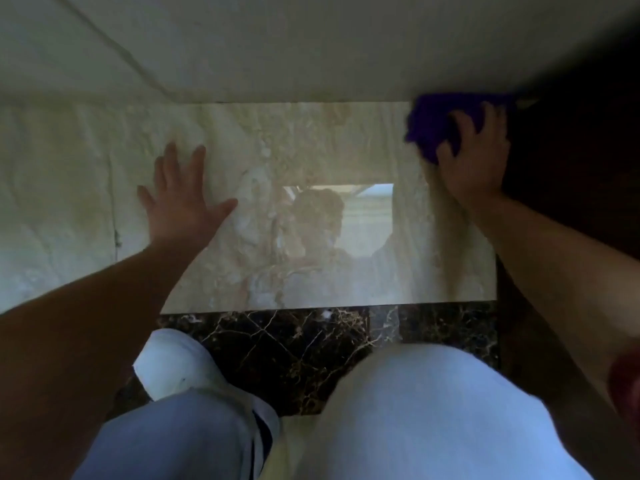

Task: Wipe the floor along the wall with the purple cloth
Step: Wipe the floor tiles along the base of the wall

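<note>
The purple cloth (433, 124) lies bunched on the glossy beige floor tile (311, 140), right where the tile meets the pale wall (311, 46) at the upper right. My right hand (476, 150) presses down on the cloth with its fingers spread over it; part of the cloth is hidden under the palm. My left hand (183, 199) rests flat on the tile at the left, fingers apart, holding nothing.
A dark brown surface (571, 185) borders the tile on the right. A band of dark veined marble (294, 355) runs below the beige tile. My knees in light trousers (415, 410) and a white shoe (169, 365) fill the bottom. The tile reflects a bright window.
</note>
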`<state>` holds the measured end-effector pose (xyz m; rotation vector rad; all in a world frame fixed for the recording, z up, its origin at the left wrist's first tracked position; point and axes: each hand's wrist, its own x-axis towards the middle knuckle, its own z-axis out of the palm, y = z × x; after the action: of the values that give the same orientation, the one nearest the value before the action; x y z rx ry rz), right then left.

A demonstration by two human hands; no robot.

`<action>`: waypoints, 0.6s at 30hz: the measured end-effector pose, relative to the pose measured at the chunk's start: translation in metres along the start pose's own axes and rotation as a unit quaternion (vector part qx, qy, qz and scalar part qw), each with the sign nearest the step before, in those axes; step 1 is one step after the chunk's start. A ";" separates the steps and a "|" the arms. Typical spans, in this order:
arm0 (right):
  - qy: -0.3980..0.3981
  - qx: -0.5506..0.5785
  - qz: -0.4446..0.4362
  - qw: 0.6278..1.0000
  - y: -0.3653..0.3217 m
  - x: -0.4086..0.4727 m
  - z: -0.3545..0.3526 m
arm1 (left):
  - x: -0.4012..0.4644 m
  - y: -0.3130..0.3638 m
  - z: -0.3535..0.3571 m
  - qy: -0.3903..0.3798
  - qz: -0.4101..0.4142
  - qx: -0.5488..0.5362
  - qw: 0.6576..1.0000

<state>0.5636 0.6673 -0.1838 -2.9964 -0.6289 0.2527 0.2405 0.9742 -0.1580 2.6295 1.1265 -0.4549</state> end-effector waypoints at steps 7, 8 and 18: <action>0.025 0.033 0.056 0.998 -0.122 -0.016 0.022 | -0.025 -0.039 0.012 -0.062 -0.037 -0.026 0.997; 0.024 0.032 0.033 0.999 -0.144 -0.024 0.026 | -0.029 -0.034 0.016 -0.055 -0.044 -0.034 0.997; -0.078 0.009 -0.322 0.943 -0.304 -0.062 0.043 | -0.039 -0.053 0.006 -0.098 -0.067 -0.197 0.973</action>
<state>0.3810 0.9215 -0.1858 -2.5757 -1.5490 0.4378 0.1748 0.9823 -0.1538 2.1286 1.1931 -0.4522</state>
